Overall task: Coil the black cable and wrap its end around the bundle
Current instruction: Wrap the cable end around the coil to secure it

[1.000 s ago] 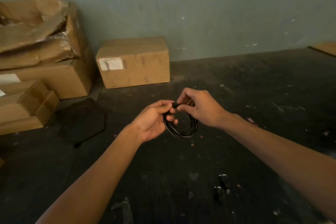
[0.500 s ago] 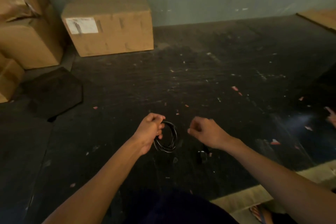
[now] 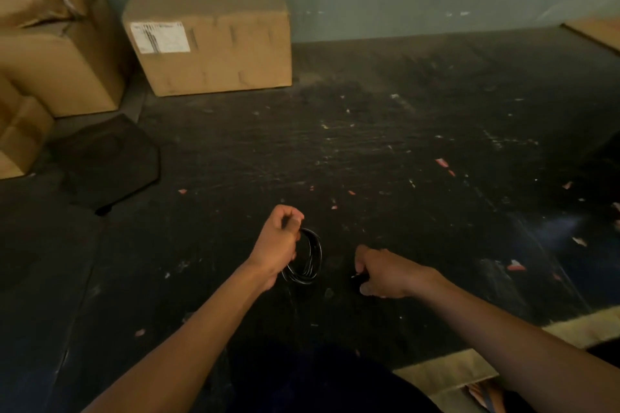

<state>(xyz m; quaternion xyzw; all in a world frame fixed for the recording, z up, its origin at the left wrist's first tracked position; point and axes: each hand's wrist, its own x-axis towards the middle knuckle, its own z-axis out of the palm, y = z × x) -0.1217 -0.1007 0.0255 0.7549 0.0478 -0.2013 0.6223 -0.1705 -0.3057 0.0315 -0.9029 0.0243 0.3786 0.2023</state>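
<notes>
cable [image 3: 307, 258] black, glossy, coiled in small loops, gripped by left hand [image 3: 278, 238]; right hand [image 3: 382, 273] fisted on small dark object.

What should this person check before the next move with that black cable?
1. Coil held firmly: ok, left hand is closed on the top of the black cable.
2. Loops together: ok, they hang as one bundle.
3. Loose end in right hand: cannot tell, it is down at something small and dark.
4. End wrapped around bundle: not ok, no wrap shows.
5. Floor nearby: ok, only small scraps.
</notes>
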